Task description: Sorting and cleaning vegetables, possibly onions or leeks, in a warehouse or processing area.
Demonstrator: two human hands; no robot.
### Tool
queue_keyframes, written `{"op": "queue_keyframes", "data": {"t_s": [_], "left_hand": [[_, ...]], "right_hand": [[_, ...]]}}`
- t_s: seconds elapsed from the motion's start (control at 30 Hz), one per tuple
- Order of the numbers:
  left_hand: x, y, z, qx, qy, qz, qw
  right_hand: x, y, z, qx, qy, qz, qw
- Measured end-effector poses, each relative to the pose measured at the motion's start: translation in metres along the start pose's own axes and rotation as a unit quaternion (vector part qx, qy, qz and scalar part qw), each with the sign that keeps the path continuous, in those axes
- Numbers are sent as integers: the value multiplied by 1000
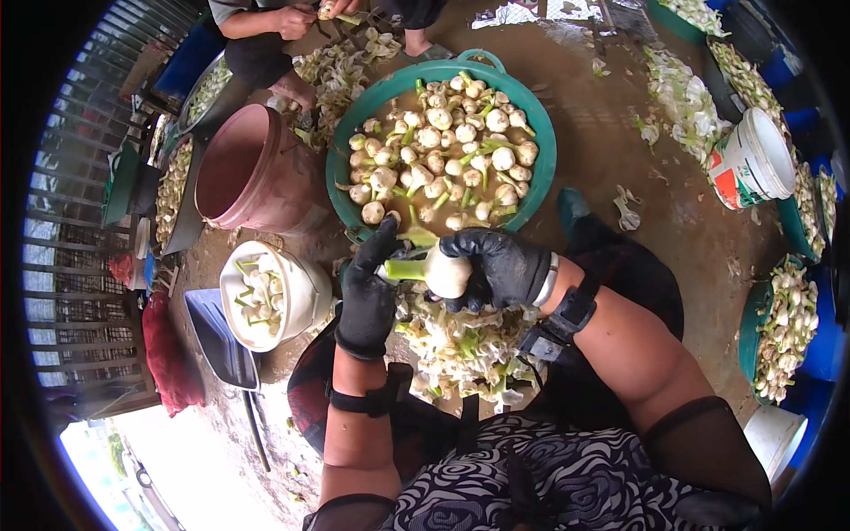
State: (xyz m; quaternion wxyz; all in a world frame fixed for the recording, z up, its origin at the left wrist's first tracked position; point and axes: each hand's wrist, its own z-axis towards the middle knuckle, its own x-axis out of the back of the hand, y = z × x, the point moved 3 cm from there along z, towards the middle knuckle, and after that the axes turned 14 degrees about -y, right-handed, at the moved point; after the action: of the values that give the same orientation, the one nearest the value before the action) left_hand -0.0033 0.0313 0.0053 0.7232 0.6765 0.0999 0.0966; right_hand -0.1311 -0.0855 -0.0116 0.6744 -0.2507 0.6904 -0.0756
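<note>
My right hand (505, 269), in a black glove, holds a white garlic bulb (448, 271) between thumb and fingers. The bulb's cut green stem (405, 269) points left, its end against my left hand (370, 285), also gloved in black. The fingers of that hand are bent around a yellow-green outer leaf (420, 236) that runs toward the bulb; the inside of its grip is partly hidden. Just beyond both hands stands a green plastic tub (543, 149) of murky water, where many garlic bulbs (438, 119) float. A heap of garlic peelings (465, 345) lies below my hands, between my legs.
Left are a white bucket (312, 299) with trimmed bulbs, a pinkish bucket (292, 179) and a long-handled dustpan (216, 332). At the top, another person's hands (295, 22) work on garlic. A white pail (754, 159) and garlic-filled green basins (754, 338) stand at right.
</note>
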Motion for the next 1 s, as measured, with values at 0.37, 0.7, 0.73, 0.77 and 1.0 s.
{"op": "queue_keyframes", "data": {"t_s": [0.37,0.7,0.73,0.77,1.0], "left_hand": [[-8,10,-7,114,43,-31,992],[14,21,2,-24,31,463,886],[15,15,2,-18,24,431,902],[15,10,2,-13,17,399,917],[-1,-7,2,56,96,-165,980]], "right_hand": [[-7,-20,3,175,211,-447,851],[-14,39,2,-281,-16,-750,598],[-7,34,3,-203,23,-766,610],[1,26,4,-122,62,-775,617],[-9,-25,-5,266,205,-532,777]]}}
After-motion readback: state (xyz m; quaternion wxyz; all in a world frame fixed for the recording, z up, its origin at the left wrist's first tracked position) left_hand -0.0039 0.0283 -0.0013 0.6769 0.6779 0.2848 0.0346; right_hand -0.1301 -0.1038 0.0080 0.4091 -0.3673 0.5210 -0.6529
